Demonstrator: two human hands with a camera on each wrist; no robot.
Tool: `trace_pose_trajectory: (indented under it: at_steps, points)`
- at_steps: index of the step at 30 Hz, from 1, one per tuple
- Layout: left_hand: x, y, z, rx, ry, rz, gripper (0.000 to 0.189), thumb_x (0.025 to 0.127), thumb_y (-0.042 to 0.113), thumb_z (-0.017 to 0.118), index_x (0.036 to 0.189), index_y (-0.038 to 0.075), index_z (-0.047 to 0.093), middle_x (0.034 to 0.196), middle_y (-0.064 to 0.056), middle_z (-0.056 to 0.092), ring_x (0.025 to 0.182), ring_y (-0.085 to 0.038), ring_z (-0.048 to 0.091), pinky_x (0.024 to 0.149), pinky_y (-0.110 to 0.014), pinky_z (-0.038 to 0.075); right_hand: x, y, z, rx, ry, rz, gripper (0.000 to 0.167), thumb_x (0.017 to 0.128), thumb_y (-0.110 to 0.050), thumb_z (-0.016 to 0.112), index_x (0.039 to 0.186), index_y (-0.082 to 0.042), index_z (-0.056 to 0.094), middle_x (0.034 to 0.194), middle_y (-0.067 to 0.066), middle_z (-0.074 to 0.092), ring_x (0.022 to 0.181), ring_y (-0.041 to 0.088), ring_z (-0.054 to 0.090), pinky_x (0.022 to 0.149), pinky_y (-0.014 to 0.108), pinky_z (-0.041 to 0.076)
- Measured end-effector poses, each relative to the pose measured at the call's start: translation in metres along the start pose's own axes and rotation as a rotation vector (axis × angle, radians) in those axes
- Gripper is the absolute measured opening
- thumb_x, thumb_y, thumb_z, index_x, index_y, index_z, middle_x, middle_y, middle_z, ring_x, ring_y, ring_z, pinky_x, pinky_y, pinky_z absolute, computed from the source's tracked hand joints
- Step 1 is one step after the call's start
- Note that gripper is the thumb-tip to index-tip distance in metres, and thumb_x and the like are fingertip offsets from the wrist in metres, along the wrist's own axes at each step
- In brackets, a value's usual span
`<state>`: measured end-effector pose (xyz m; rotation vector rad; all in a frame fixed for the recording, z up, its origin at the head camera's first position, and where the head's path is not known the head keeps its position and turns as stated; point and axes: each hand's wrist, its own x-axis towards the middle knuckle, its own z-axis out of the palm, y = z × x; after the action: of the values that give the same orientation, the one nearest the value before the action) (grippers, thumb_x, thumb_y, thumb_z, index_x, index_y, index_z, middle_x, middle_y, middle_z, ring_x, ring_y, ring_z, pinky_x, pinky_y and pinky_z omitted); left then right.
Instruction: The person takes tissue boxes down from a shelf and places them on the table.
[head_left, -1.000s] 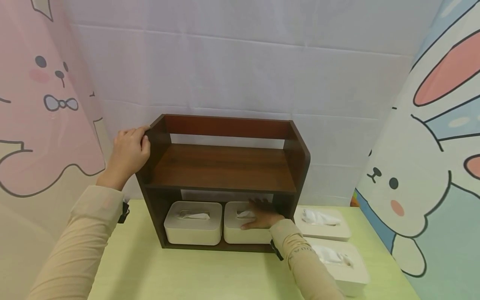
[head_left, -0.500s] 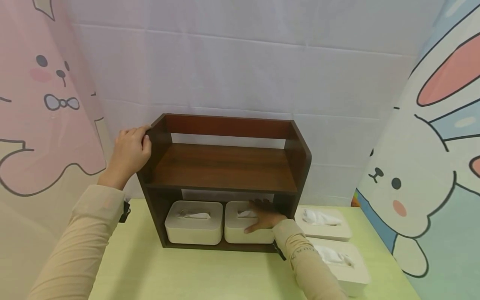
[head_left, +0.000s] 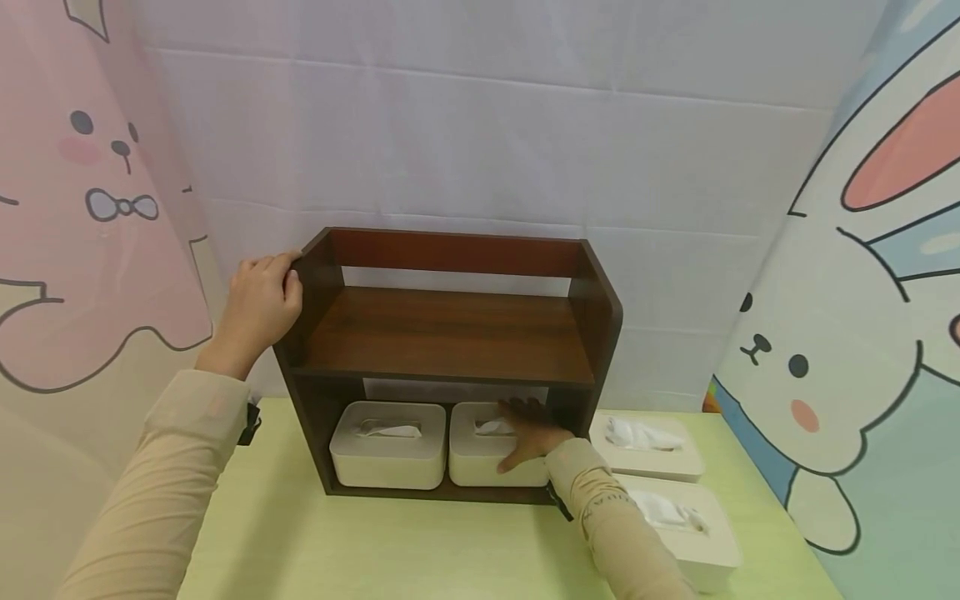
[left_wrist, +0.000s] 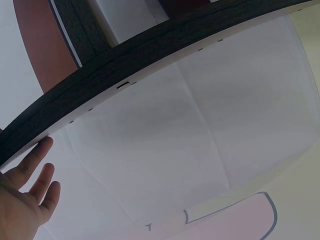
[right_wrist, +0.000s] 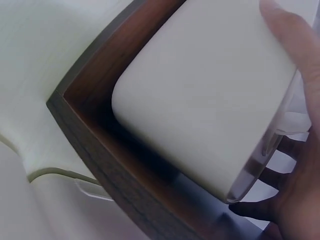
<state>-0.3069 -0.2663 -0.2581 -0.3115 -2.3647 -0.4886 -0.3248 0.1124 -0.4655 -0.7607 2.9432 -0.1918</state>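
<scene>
Head view. Dark brown, two-tier wooden desk shelf [head_left: 450,333], standing on a pale yellow-green table [head_left: 360,550]. Lower compartment, contents: one cream, rounded rectangular tissue box [head_left: 386,465] at left; just beside it, a second cream, rounded tissue box [head_left: 474,471] at right, under your right hand [head_left: 534,433]. White tissue shows in each lid slot. Outside, to the shelf's right: a far cream tissue box [head_left: 630,461] and a near cream tissue box [head_left: 705,542], white tissue on top of both. Change: your right thumb sits lower on the second box's front than half a second ago; the box shows no shift. Judgement: you are adjusting contact only, and the box looks seated. Your right hand is spread. Your left hand [head_left: 258,308] rests at the shelf's upper left side.

Left wrist view. Dark, curved side panel [left_wrist: 145,47]. Your left fingers are relaxed: one tip touches the panel, two hang clear; thumb out of sight.

Right wrist view. Second box inside the shelf, its end apart from the side wall. Your thumb lies on its front, fingers extended past the lid edge; how hard they press, you cannot tell.
</scene>
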Motion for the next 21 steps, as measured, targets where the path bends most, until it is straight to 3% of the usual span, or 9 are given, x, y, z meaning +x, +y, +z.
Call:
trace_pose_trajectory:
  at_steps: [17,21]
  points:
    - [0.0006,-0.0001,-0.0002,0.004,0.01,0.017,0.034,0.091,0.009,0.037,0.116,-0.007,0.054,0.107,-0.031,0.058,0.099,-0.047,0.047,0.089,-0.056,0.032,-0.0012,-0.0004,0.0019,-0.034,0.055,-0.029,0.108,0.051,-0.058,0.079,0.138,-0.011,0.036,0.129,0.01,0.048,0.113,0.033,0.044,0.096,0.044,0.038]
    - [0.0011,0.0001,-0.0008,0.008,0.013,0.022,0.034,0.091,0.008,0.037,0.116,-0.007,0.055,0.106,-0.032,0.058,0.099,-0.046,0.048,0.091,-0.055,0.032,-0.0025,-0.0034,0.0017,-0.022,0.043,-0.002,0.111,0.053,-0.059,0.078,0.141,-0.011,0.032,0.139,0.011,0.041,0.124,0.035,0.038,0.103,0.047,0.032]
